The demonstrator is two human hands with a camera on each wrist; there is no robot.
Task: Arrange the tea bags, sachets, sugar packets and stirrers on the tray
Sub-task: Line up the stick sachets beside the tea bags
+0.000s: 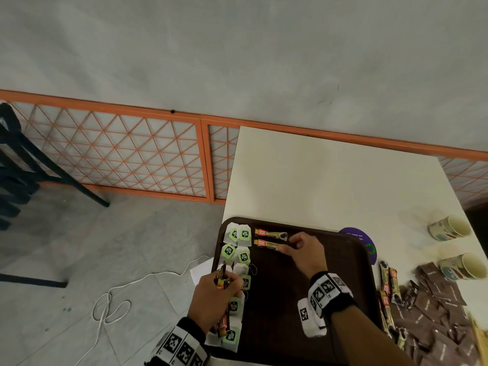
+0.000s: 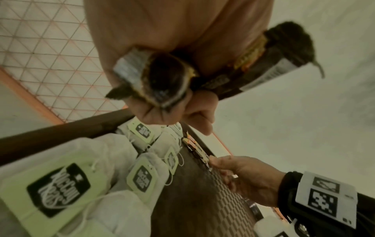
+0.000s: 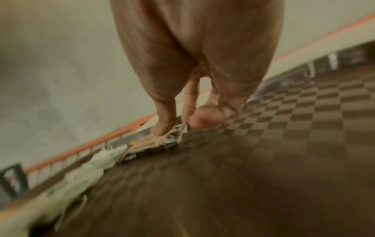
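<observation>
Grey wall (image 1: 237,48), orange lattice rail (image 1: 118,154); white table (image 1: 330,180) carries brown tray (image 1: 277,299).

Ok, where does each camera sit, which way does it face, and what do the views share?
Head: on the head, facing forward and down at the tray on the table; left hand and right hand show.
Left wrist: on that wrist, looks along the left hand gripping a bundle of sachets above the tea bags; the right hand shows too.
Right wrist: looks along the right hand pinching a laid sachet near the tray's far rim; blurred.
Shared: all show tray and tea bags.
</observation>
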